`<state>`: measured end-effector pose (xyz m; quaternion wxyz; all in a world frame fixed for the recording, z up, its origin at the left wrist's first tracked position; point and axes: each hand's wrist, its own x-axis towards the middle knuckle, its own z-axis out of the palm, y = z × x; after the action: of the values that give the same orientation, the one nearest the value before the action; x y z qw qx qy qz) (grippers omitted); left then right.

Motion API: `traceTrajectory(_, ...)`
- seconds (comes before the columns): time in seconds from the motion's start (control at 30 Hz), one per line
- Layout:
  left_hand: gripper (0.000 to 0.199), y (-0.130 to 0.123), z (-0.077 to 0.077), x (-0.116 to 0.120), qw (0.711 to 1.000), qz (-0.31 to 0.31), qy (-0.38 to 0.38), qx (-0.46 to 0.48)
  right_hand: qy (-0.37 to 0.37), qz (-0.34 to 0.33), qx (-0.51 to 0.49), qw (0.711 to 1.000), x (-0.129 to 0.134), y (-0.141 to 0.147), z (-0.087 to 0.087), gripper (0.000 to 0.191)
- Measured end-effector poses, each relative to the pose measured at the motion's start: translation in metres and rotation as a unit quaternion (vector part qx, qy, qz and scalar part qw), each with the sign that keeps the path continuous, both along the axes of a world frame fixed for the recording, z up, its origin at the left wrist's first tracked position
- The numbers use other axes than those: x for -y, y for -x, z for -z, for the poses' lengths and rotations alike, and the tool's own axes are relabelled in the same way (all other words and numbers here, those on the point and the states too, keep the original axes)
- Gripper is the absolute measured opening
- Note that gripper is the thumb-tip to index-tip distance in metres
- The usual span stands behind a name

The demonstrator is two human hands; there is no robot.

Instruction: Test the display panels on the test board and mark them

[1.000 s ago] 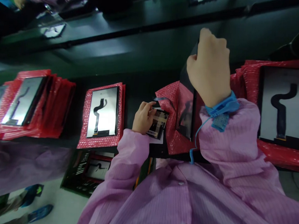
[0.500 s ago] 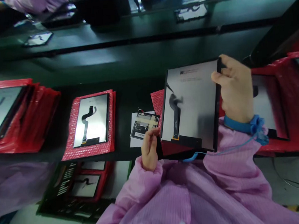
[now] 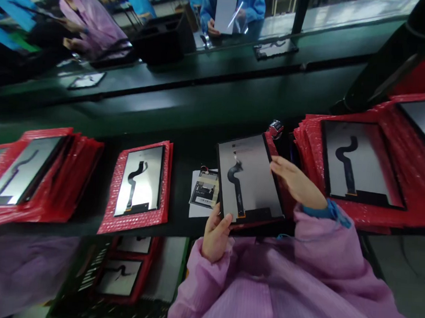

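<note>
An LCD display panel (image 3: 256,173), silvery back up with a dark curved ribbon cable, is tilted in front of me. My left hand (image 3: 217,233) pinches its lower left corner, thumb on top. My right hand (image 3: 297,181) holds its right edge, fingers nearly straight at the rim; its thumb is hidden. Red bubble wrap shows partly behind the panel. Just left of the panel, a small dark circuit board (image 3: 205,188) with a tape strip lies on white paper (image 3: 198,211). A blue wrist strap (image 3: 335,213) circles my right wrist.
Another panel (image 3: 152,174) lies on red bubble wrap (image 3: 108,220) to the left. Stacks of wrapped panels stand far left (image 3: 78,170) and right (image 3: 363,158). Below is a green crate (image 3: 62,308) with panels. A dark post (image 3: 376,68) rises at right; co-workers sit across the bench.
The panel has come down and leftward, tilting the other way. My left hand has closed on its lower corner. My right hand has slid from the upper corner down the right edge.
</note>
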<state>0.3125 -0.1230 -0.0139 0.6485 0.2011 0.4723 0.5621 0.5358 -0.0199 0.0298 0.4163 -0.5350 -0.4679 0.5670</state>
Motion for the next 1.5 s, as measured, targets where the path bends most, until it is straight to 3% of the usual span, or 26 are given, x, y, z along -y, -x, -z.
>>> traceTrajectory(0.1, 0.058, 0.006, 0.002, 0.002, 0.999, 0.022, 0.015, -0.023, 0.117, -0.061, -0.091, 0.987, 0.026, 0.001, 0.002, 0.053)
traceTrajectory(0.23, 0.056, 0.040, 0.000, -0.005, 0.990, 0.041, -0.014, -0.132, 0.157, -0.033, -0.162, 0.974, 0.041, 0.003, 0.004, 0.061)
traceTrajectory(0.3, 0.054, 0.074, -0.005, -0.010, 0.968, -0.035, -0.065, -0.240, 0.157, -0.020, -0.158, 0.975, 0.041, 0.004, 0.003, 0.062)
traceTrajectory(0.4, 0.052, 0.129, -0.016, -0.012, 0.886, -0.199, -0.095, -0.408, 0.147, -0.011, -0.133, 0.980, 0.038, 0.005, -0.001, 0.064)
traceTrajectory(0.47, 0.051, 0.146, -0.021, -0.008, 0.854, -0.225, -0.091, -0.460, 0.138, 0.001, -0.120, 0.983, 0.036, 0.006, -0.004, 0.066)
traceTrajectory(0.57, 0.041, 0.126, -0.020, 0.000, 0.865, -0.138, -0.107, -0.471, 0.113, 0.027, -0.107, 0.987, 0.031, 0.001, -0.003, 0.060)
traceTrajectory(0.63, 0.033, 0.091, -0.013, 0.008, 0.866, -0.035, -0.134, -0.480, 0.095, 0.039, -0.078, 0.992, 0.027, -0.005, 0.005, 0.054)
traceTrajectory(0.67, 0.031, 0.071, -0.008, 0.013, 0.853, 0.017, -0.158, -0.498, 0.087, 0.042, -0.052, 0.994, 0.025, -0.008, 0.010, 0.051)
traceTrajectory(0.8, 0.038, 0.008, 0.012, 0.030, 0.739, 0.123, -0.243, -0.616, 0.007, 0.078, 0.170, 0.982, 0.025, -0.013, 0.035, 0.044)
traceTrajectory(0.87, 0.040, -0.006, 0.019, 0.036, 0.692, 0.134, -0.263, -0.659, -0.054, 0.111, 0.300, 0.946, 0.031, -0.007, 0.041, 0.043)
traceTrajectory(0.93, 0.043, -0.010, 0.023, 0.038, 0.668, 0.123, -0.275, -0.681, -0.104, 0.130, 0.396, 0.903, 0.037, 0.000, 0.044, 0.042)
traceTrajectory(1.03, 0.046, -0.009, 0.026, 0.037, 0.668, 0.111, -0.287, -0.678, -0.134, 0.130, 0.443, 0.877, 0.040, 0.007, 0.043, 0.050)
traceTrajectory(1.13, 0.049, -0.007, 0.027, 0.037, 0.687, 0.110, -0.288, -0.658, -0.071, 0.144, 0.376, 0.913, 0.030, 0.002, 0.041, 0.073)
traceTrajectory(1.2, 0.049, -0.007, 0.027, 0.037, 0.705, 0.111, -0.284, -0.641, -0.011, 0.146, 0.332, 0.932, 0.019, -0.004, 0.038, 0.079)
traceTrajectory(1.37, 0.046, -0.007, 0.027, 0.036, 0.729, 0.115, -0.271, -0.618, 0.031, 0.053, 0.255, 0.965, 0.004, -0.003, 0.016, 0.036)
traceTrajectory(1.5, 0.042, -0.005, 0.023, 0.035, 0.758, 0.130, -0.255, -0.587, 0.012, 0.001, 0.134, 0.991, 0.009, 0.010, -0.014, 0.033)
